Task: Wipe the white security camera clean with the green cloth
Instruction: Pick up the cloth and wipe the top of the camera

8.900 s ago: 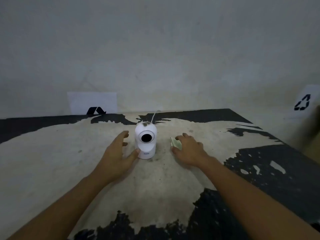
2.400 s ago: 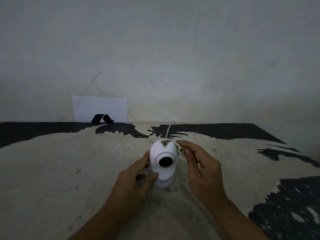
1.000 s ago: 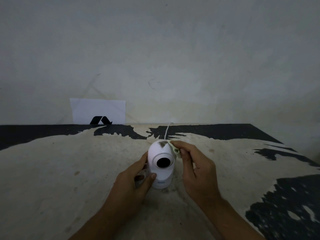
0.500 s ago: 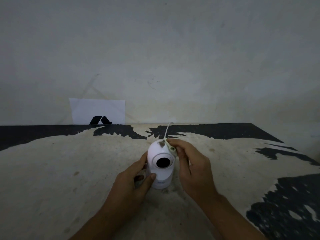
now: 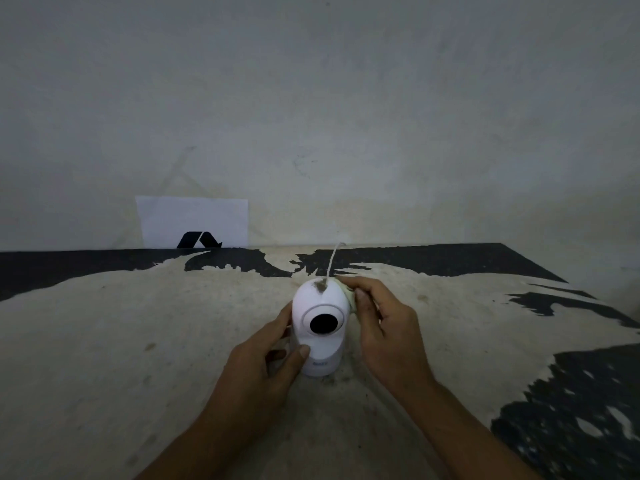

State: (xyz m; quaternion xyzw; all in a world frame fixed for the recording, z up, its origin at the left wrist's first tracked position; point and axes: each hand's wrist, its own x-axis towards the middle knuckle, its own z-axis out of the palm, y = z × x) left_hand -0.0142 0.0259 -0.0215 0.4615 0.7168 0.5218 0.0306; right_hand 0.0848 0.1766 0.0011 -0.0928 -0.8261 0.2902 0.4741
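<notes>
The white security camera (image 5: 320, 308) stands upright at the middle of the worn table, its dark round lens facing me. A brown dirt smudge (image 5: 320, 285) marks the top of its dome. My left hand (image 5: 263, 368) grips the camera's left side and base, thumb across the front. My right hand (image 5: 381, 323) pinches the folded green cloth (image 5: 351, 299) and presses it against the dome's upper right side. Only a pale strip of the cloth shows between my fingers and the camera.
A thin white cable (image 5: 333, 258) runs from behind the camera to the back wall. A white paper sheet with a black logo (image 5: 192, 221) leans against the wall at the back left. The table (image 5: 121, 341) has peeling black paint, and its right edge lies far right.
Over the last second my right hand with the cloth has shifted slightly along the dome's upper right side. My left hand keeps the same hold on the camera.
</notes>
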